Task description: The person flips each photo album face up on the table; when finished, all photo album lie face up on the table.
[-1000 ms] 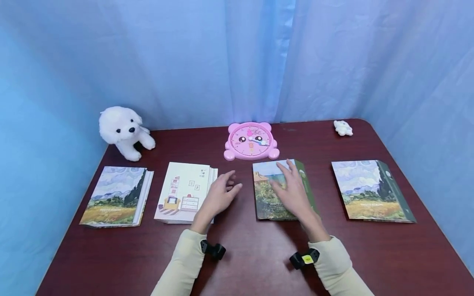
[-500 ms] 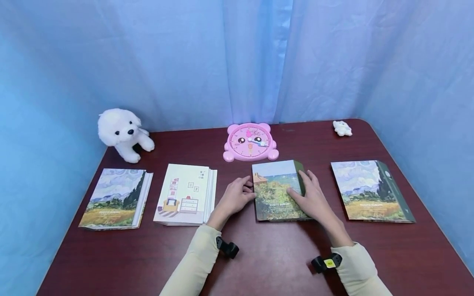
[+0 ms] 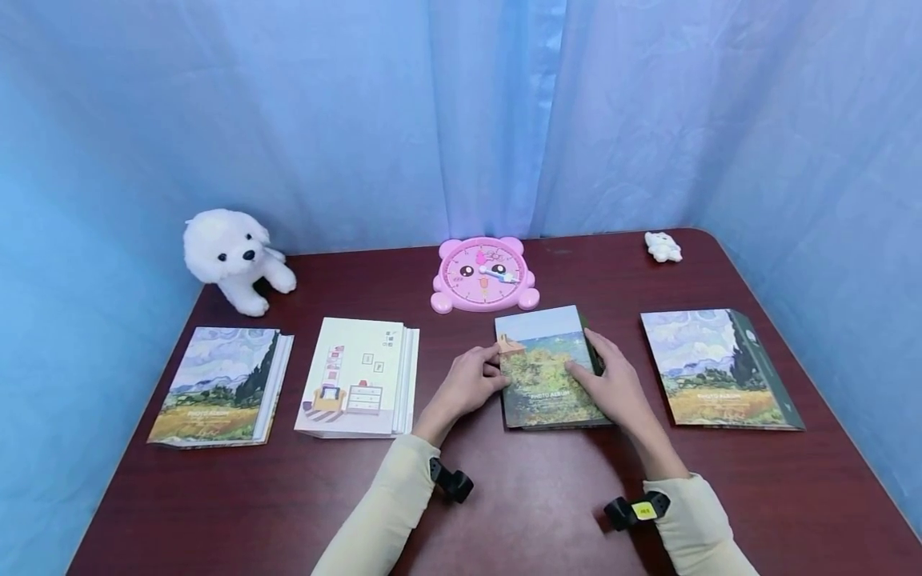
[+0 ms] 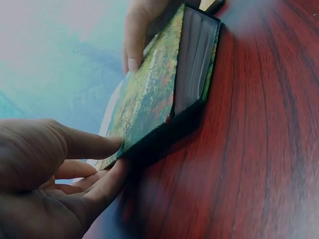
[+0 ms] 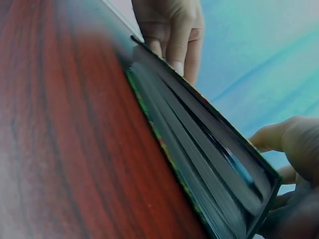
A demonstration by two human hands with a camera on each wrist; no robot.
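Note:
A photo album [image 3: 543,376] with a painted garden-and-sea cover lies right of centre on the table. At its left edge my left hand [image 3: 470,386] pinches the cover, thumb on top and fingertips under it, as the left wrist view shows of that hand [image 4: 55,174]. Along the green spine my right hand [image 3: 618,384] grips the album, its thumb on the cover and its other fingers down the spine side. The right wrist view shows the bottom end of the album's dark pages [image 5: 199,144], with the right hand [image 5: 294,159] at the spine.
To the left lie a cream album [image 3: 353,376] with a furniture drawing and a landscape-covered album [image 3: 216,384]. Another landscape album [image 3: 720,368] lies at the right. Behind are a white plush dog [image 3: 238,256], a pink toy clock [image 3: 484,276] and a small white figure [image 3: 663,247].
My left hand has moved right to the garden album's left edge. My right hand has gone from over its cover to its spine. The album has shifted slightly right and turned a little.

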